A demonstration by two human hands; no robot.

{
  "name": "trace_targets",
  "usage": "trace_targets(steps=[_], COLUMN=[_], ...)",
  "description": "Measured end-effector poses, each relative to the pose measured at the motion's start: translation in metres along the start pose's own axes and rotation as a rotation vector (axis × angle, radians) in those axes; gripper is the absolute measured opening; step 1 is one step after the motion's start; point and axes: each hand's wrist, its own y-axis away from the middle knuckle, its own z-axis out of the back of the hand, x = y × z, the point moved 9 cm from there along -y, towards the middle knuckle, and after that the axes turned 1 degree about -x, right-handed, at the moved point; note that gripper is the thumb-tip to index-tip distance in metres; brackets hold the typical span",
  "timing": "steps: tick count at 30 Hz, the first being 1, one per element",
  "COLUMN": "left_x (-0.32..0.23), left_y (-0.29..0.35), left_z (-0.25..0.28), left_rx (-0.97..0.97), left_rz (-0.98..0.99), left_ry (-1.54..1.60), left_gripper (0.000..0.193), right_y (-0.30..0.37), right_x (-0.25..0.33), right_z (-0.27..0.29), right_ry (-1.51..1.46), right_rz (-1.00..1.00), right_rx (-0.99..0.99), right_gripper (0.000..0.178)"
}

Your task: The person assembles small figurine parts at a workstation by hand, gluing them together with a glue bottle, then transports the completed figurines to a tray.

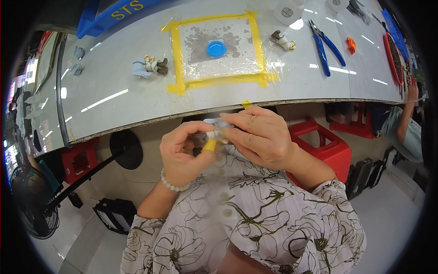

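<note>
My left hand (pixel 182 148) is closed around a small figurine (pixel 212 134) with pale and grey-blue parts, just off the table's front edge. Yellow tape wraps its thumb. The fingers of my right hand (pixel 262 137) pinch the same figurine from the other side and cover much of it. On the table, a figurine with a light-blue cape (pixel 142 68) lies at the left. A second white-and-brown figurine (pixel 284 41) lies right of the taped sheet. A shallow blue dish (pixel 216 49) rests on that wet-spotted sheet (pixel 244 64), which yellow tape borders.
Blue-handled nippers (pixel 323 55) and an orange piece (pixel 351 45) lie at the right. Two small grey-blue parts (pixel 78 53) sit far left, near a blue bin (pixel 109 16). Beyond are a white bottle (pixel 287 13) and red basket (pixel 391 59). A red stool (pixel 335 155) stands below.
</note>
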Motion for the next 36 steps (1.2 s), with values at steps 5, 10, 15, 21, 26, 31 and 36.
trace_targets(steps=[5,10,15,21,26,31,36], left_x=[0.0023,0.0009,0.0030,0.0021,0.0026,0.0035,0.0000], left_y=[-0.0003,-0.0004,-0.0007,-0.0005,-0.0005,-0.0005,-0.0008], left_z=[0.0003,0.0005,0.0010,0.0008,0.0008,0.0018,0.0025], left_rx=[-0.003,-0.018,-0.023,-0.025,-0.031,-0.027,-0.034], left_rz=[0.034,0.044,0.066,0.062,0.064,0.061,0.029], left_ry=[0.019,0.031,0.029,0.040,0.037,0.038,0.010], left_gripper=[0.028,0.027,0.027,0.027,0.027,0.027,0.026], right_y=[-0.0007,-0.0026,-0.0020,-0.0013,-0.0002,-0.0011,-0.0039], right_x=[-0.0010,-0.0016,-0.0030,-0.0042,-0.0040,-0.0035,-0.0009], right_z=[-0.0012,-0.0021,-0.0027,-0.0042,-0.0042,-0.0042,-0.0036], right_ry=[0.006,0.005,0.005,-0.010,-0.009,0.001,0.009], right_rz=[-0.019,-0.029,-0.040,-0.042,-0.034,-0.031,-0.020], right_rx=[0.025,0.037,0.032,0.036,0.019,0.027,0.035], right_gripper=[0.025,0.027,0.027,0.027,0.026,0.026,0.025])
